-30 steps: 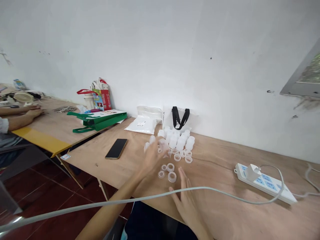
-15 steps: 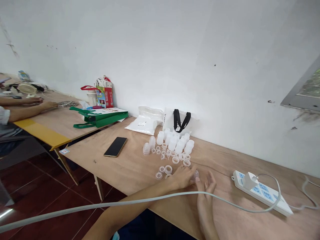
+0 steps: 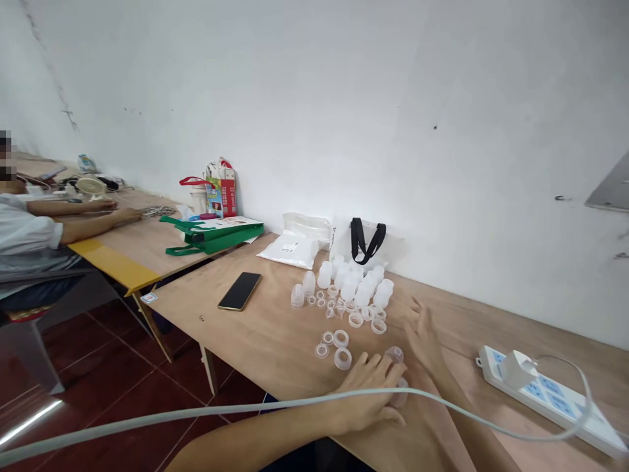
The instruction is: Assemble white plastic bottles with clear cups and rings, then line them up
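Left hand (image 3: 368, 396) lies curled against a clear plastic cup (image 3: 400, 392) on the plywood table (image 3: 275, 334), its grip unclear, while right hand (image 3: 423, 339) spreads open just beside a second translucent cup (image 3: 394, 354).

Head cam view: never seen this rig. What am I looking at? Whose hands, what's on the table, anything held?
No machine here: the camera is worn on a person's head and looks forward and down, so the two bare arms are that person's own. The curled left hand is at a clear plastic piece; I cannot tell if it grips it. The open right hand is spread beside a translucent plastic cup. On the light plywood table lie translucent plastic bottles, clear plastic rings, a black smartphone and a white power strip. A co-worker in a white shirt sits at the next table, far left.
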Demonstrator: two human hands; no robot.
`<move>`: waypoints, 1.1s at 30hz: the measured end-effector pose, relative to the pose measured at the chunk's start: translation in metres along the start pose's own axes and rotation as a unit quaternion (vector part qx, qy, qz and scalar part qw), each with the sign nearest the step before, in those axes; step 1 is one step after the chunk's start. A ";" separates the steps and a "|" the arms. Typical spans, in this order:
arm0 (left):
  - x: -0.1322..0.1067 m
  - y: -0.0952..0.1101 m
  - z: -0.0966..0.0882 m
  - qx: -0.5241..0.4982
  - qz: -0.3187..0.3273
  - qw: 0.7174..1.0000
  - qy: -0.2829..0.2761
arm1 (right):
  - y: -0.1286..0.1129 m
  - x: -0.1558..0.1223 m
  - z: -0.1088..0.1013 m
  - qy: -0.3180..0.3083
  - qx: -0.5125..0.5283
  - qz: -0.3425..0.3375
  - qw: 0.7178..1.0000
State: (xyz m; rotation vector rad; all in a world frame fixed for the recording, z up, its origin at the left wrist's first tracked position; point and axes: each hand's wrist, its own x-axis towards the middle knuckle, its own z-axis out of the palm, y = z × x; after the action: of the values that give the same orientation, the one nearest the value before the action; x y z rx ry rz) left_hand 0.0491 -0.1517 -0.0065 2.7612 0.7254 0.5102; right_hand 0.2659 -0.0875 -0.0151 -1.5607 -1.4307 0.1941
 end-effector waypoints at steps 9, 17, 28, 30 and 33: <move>-0.036 -0.009 -0.026 -0.103 -0.108 0.982 0.117 | -0.019 0.080 0.044 -0.087 -0.211 -0.133 0.964; -0.045 -0.072 -0.046 -0.131 -0.168 0.940 0.266 | -0.058 0.083 0.047 -0.105 -0.379 -0.133 0.909; -0.043 -0.104 -0.038 -0.149 -0.185 0.928 0.288 | -0.077 0.087 0.031 -0.220 -0.377 -0.084 0.896; -0.044 -0.105 -0.035 -0.153 -0.184 0.928 0.287 | -0.076 0.089 0.029 -0.227 -0.372 -0.090 0.895; -0.044 -0.104 -0.034 -0.157 -0.185 0.928 0.282 | -0.071 0.091 0.029 -0.254 -0.366 -0.108 0.889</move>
State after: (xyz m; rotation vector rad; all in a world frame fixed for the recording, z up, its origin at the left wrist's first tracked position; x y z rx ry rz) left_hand -0.0448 -0.0819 -0.0200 2.1084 1.1379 1.2312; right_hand 0.2252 -0.0084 0.0636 -2.0143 -2.2575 -0.1031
